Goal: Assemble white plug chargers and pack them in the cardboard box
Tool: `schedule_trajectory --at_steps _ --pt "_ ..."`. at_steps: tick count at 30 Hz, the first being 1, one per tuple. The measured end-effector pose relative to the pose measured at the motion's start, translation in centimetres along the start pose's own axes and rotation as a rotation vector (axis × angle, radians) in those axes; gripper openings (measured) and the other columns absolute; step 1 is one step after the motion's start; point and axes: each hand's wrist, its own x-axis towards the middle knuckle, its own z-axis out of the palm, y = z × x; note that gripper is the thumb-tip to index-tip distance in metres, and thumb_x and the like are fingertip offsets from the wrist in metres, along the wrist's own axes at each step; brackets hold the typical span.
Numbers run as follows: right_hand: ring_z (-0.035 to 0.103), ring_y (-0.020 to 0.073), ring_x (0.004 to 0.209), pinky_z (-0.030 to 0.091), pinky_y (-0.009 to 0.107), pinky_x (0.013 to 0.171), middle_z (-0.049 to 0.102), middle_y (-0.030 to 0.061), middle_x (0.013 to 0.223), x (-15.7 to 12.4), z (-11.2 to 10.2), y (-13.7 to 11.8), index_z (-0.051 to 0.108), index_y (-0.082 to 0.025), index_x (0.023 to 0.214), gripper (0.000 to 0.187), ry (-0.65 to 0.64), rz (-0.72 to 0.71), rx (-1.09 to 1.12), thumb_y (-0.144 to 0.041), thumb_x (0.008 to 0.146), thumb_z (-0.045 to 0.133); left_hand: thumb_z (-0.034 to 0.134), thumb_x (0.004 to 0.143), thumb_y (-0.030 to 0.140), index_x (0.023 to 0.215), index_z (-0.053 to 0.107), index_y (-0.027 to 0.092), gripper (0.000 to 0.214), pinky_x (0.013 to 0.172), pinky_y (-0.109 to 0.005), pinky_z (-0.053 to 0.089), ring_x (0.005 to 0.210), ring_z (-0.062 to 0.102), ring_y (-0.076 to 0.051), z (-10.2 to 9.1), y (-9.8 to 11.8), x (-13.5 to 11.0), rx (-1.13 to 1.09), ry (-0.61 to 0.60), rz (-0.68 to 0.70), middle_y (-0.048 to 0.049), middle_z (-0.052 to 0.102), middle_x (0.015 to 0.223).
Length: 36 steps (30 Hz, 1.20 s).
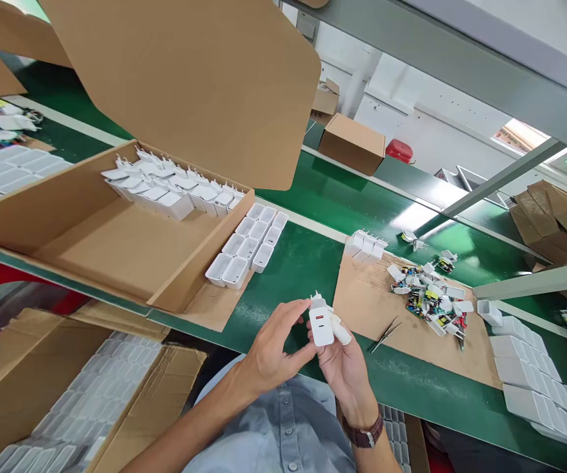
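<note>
A white wall charger (321,324) with a red port and a dark port on its face is held up in front of my body, its metal prongs pointing away. My right hand (343,368), with white covers on some fingertips and a watch at the wrist, grips it from the right. From the left, my left hand (276,345) closes thumb and forefinger about its side and top edge. Tweezers (385,334) lie to the right of my hands, by a pile of circuit boards with white end pieces (431,295).
An open cardboard box (90,230) with rows of chargers (169,190) stands left. Beside it are white empty casings (246,246). More casings (534,374) are stacked right, and several chargers (366,246) stand on a cardboard sheet (357,295). A metal post (534,279) rises at right.
</note>
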Motion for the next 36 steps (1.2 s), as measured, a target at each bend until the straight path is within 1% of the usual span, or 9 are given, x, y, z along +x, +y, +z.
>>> schedule_trajectory --at_steps 7,10,17,22,26,29,32,34,36 --pt "0.079 0.0248 0.086 0.069 0.043 0.084 0.082 0.0049 0.106 -0.1 0.2 0.2 0.077 -0.024 0.117 0.036 -0.031 0.010 -0.020 -0.038 0.084 0.085 0.073 0.096 0.022 0.154 0.047 0.023 0.063 0.089 -0.039 0.064 0.110 0.072 -0.026 -0.1 -0.1 -0.2 -0.005 0.029 -0.010 -0.0166 0.071 0.130" --pt "0.079 0.0242 0.084 0.069 0.043 0.085 0.082 0.0049 0.105 -0.1 0.2 0.2 0.078 -0.024 0.111 0.032 -0.045 0.017 -0.021 -0.039 0.083 0.086 0.074 0.095 0.021 0.154 0.048 0.023 0.064 0.092 -0.040 0.064 0.113 0.072 -0.026 -0.2 -0.3 -0.2 -0.009 0.034 -0.002 -0.0162 0.071 0.130" --pt "0.076 0.0188 0.090 0.068 0.030 0.078 0.081 0.0020 0.108 0.1 0.1 0.3 0.079 -0.026 0.102 0.025 0.011 -0.021 -0.011 -0.036 0.081 0.089 0.074 0.095 0.017 0.153 0.052 0.024 0.063 0.096 -0.041 0.063 0.116 0.072 -0.028 -0.4 -0.3 0.1 0.017 0.015 0.027 -0.0163 0.072 0.131" --pt "0.075 0.0243 0.102 0.067 0.038 0.088 0.078 0.0048 0.118 0.3 0.0 0.2 0.080 -0.027 0.103 0.028 0.018 -0.102 -0.086 -0.039 0.079 0.089 0.073 0.096 0.016 0.152 0.052 0.024 0.061 0.091 -0.041 0.063 0.107 0.074 -0.027 -0.6 -0.8 0.1 -0.006 -0.006 0.050 -0.0140 0.077 0.119" --pt "0.073 0.0265 0.109 0.063 0.044 0.098 0.078 0.0065 0.119 0.5 -0.5 0.0 0.079 -0.027 0.104 0.025 0.044 -0.309 -0.330 -0.038 0.082 0.087 0.073 0.098 0.023 0.153 0.051 0.025 0.060 0.101 -0.046 0.062 0.121 0.071 -0.029 -1.3 -1.7 -0.4 0.049 -0.082 -0.043 -0.0159 0.072 0.132" --pt "0.071 0.0267 0.112 0.060 0.045 0.101 0.076 0.0084 0.120 1.0 -1.2 0.2 0.078 -0.028 0.113 0.025 0.061 -0.627 -0.756 -0.028 0.088 0.080 0.075 0.097 0.032 0.157 0.047 0.028 0.066 0.110 -0.049 0.058 0.135 0.064 -0.031 -1.9 -2.4 -0.9 0.083 -0.145 -0.118 -0.0164 0.063 0.148" --pt "0.071 0.0260 0.109 0.060 0.044 0.095 0.074 0.0096 0.118 1.3 -1.7 0.6 0.075 -0.029 0.121 0.031 0.022 -0.916 -1.135 -0.017 0.094 0.068 0.071 0.100 0.030 0.156 0.051 0.031 0.059 0.110 -0.047 0.059 0.137 0.063 -0.029 -2.1 -2.6 -1.0 0.080 -0.165 -0.086 -0.0158 0.057 0.154" --pt "0.071 0.0256 0.107 0.061 0.043 0.091 0.073 0.0100 0.118 1.4 -1.8 1.0 0.072 -0.029 0.125 0.034 0.002 -0.983 -1.255 -0.014 0.096 0.063 0.068 0.102 0.028 0.155 0.054 0.031 0.054 0.107 -0.045 0.061 0.135 0.064 -0.029 -2.0 -2.7 -0.9 0.081 -0.182 -0.053 -0.0160 0.056 0.157" --pt "0.071 0.0258 0.107 0.061 0.043 0.091 0.073 0.0101 0.118 1.3 -1.9 1.5 0.066 -0.029 0.131 0.036 0.035 -0.966 -1.287 -0.015 0.098 0.063 0.066 0.104 0.026 0.155 0.054 0.030 0.053 0.106 -0.045 0.061 0.136 0.063 -0.030 -1.7 -2.6 -0.6 0.093 -0.206 -0.027 -0.0170 0.054 0.158"
